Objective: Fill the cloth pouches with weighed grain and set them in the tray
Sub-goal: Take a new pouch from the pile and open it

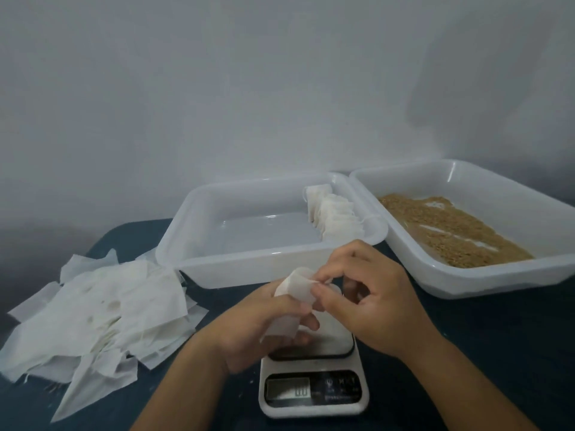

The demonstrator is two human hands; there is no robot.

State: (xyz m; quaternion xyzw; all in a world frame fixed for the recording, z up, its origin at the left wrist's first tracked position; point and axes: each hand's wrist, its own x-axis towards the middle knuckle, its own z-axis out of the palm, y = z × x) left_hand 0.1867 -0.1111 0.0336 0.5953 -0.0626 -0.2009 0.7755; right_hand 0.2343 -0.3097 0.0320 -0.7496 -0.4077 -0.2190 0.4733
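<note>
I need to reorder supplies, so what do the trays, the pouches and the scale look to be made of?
Trays: glossy translucent white plastic, judging by the sheen on the rims.
Pouches: thin white cloth or mesh, creased, limp, with drawstrings.
Scale: white plastic body; its platform is mostly hidden.

table [466, 331]: dark blue top
left: heap of empty cloth pouches [96, 315]
middle: white tray [199, 241]
right: grain tray [413, 265]
front: kitchen scale [314, 393]
</note>
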